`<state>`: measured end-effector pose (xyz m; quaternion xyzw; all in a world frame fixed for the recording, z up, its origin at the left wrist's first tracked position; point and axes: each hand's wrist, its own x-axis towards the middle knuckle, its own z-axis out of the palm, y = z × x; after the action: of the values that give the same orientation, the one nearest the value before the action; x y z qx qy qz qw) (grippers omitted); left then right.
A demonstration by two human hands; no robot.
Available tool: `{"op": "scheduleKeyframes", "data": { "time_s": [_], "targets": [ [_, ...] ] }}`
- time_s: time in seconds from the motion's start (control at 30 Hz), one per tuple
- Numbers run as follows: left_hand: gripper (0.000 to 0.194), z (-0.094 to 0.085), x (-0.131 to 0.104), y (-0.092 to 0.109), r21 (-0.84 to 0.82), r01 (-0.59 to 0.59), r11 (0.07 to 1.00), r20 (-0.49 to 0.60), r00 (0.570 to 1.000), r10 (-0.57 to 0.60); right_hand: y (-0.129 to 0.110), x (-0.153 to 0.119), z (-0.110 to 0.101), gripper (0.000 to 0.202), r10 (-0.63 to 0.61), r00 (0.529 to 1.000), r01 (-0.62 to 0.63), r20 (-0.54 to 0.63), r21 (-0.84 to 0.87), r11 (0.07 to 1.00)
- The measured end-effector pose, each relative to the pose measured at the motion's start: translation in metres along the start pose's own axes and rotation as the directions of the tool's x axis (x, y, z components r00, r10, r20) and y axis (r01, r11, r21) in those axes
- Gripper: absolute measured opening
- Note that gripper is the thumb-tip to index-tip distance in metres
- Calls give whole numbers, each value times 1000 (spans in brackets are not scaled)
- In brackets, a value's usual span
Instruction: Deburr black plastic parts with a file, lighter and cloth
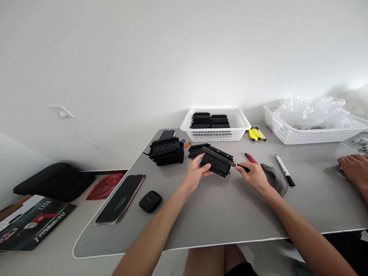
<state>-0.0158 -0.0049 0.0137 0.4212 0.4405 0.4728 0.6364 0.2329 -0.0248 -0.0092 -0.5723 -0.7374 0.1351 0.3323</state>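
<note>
My left hand [198, 172] is closed on a black plastic part [216, 165] with toothed edges, held tilted above the table. In my right hand [253, 175] is a flat file [218, 156], gripped by its black handle, its blade lying across the part. Behind them another black toothed part [198, 150] rests on the table. To the left stands a stack of similar black parts [166, 150]. Beside my right hand lie a grey cloth [274, 178] and a red tool or pen [250, 157], partly covered.
A white basket [215, 135] holds more black parts; another basket [322, 136] holds plastic bags. Yellow-handled tools [255, 133] and a marker [285, 170] lie at right. A phone [120, 199] and black case [150, 201] lie left. Another person's hand [355, 168] rests far right.
</note>
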Motion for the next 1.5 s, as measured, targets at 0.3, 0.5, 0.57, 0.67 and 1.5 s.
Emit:
{"op": "scheduleKeyframes", "data": {
  "time_s": [0.3, 0.5, 0.57, 0.67, 1.5],
  "targets": [
    [59, 1, -1, -1, 32, -33, 999, 14, 999, 32, 5, 3, -7, 46, 13, 995, -6, -104, 64, 998],
    [61, 0, 2, -4, 35, -51, 998, 25, 998, 50, 2, 3, -8, 50, 20, 1000, -20, 5, 43, 999],
    [62, -2, 3, -5, 27, -60, 998, 21, 998, 59, 5, 4, -10, 52, 58, 997, -56, -44, 38, 998],
    [63, -3, 4, -6, 19, -63, 998, 17, 998, 63, 7, 4, -10, 52, 50, 996, -47, -76, 49, 998],
    [64, -4, 4, -4, -13, -47, 999, 2, 999, 48, 5, 4, -8, 50, 16, 1000, -17, 16, 84, 996]
  ]
}}
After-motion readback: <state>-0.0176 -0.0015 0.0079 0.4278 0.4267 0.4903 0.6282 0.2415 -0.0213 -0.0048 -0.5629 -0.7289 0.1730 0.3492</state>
